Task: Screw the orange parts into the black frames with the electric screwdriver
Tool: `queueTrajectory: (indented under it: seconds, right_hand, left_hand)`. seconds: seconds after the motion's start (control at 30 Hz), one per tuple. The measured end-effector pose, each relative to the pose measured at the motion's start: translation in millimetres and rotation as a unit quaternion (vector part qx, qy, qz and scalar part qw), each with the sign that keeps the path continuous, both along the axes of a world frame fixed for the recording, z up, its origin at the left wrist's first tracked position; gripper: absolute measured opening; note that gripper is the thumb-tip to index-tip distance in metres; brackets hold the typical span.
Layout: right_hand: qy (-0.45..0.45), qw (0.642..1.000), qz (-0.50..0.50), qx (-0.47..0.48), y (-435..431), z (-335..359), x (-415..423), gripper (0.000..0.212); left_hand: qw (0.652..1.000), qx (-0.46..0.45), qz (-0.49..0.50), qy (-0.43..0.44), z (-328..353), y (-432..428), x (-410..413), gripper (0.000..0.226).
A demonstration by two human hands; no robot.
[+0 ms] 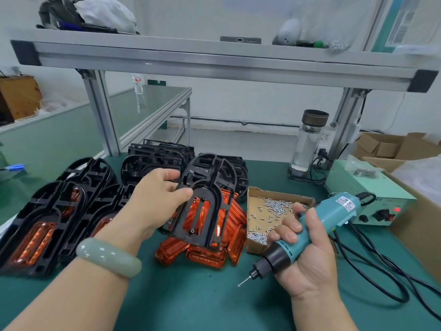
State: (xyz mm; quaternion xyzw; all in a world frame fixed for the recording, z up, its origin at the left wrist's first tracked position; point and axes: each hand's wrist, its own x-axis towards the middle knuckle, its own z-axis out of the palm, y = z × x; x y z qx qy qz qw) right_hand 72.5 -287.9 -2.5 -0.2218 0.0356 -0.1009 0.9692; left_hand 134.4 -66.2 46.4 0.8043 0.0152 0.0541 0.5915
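A green-matted counter sits under an aluminium shelf. The black frame in work is held tilted above the counter, with an orange part showing through its two slots. The left hand has it by one edge, grip pinching the rim between thumb and fingers. Whether its two screw holes are filled is too small to tell.

Under the frame lies a heap of loose orange parts, and beside that a cardboard tray of screws. The right hand has its grip wrapped round the electric screwdriver, with the bit pointing down and left, well apart from the frame. Finished assemblies lie at the left, empty frames behind, and the power box at the right.

The weak point, in my judgement, is the one-edge hold. Pressure from the driver on an unsupported frame could twist it, unseat the orange part or let the bit skid and score it. The looping cable could also drag on the tool.
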Motion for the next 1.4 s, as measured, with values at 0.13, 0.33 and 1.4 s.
queueTrajectory:
  seconds: [0.13, 0.33, 1.4]
  right_hand:
    - [-0.010, 1.000, 0.008, 0.005, -6, 0, -1, 0.014]
    - [-0.026, 0.999, 0.027, 0.013, -18, 6, -3, 0.016]
    - [0.015, 0.996, 0.077, -0.031, -11, 4, -4, 0.016]
  left_hand:
    - [0.993, 0.106, -0.049, -0.020, 12, 4, -5, 0.026]
    - [0.920, 0.317, -0.231, -0.011, 20, 9, -24, 0.023]
    - [0.882, 0.373, -0.261, -0.123, -63, -39, -55, 0.043]
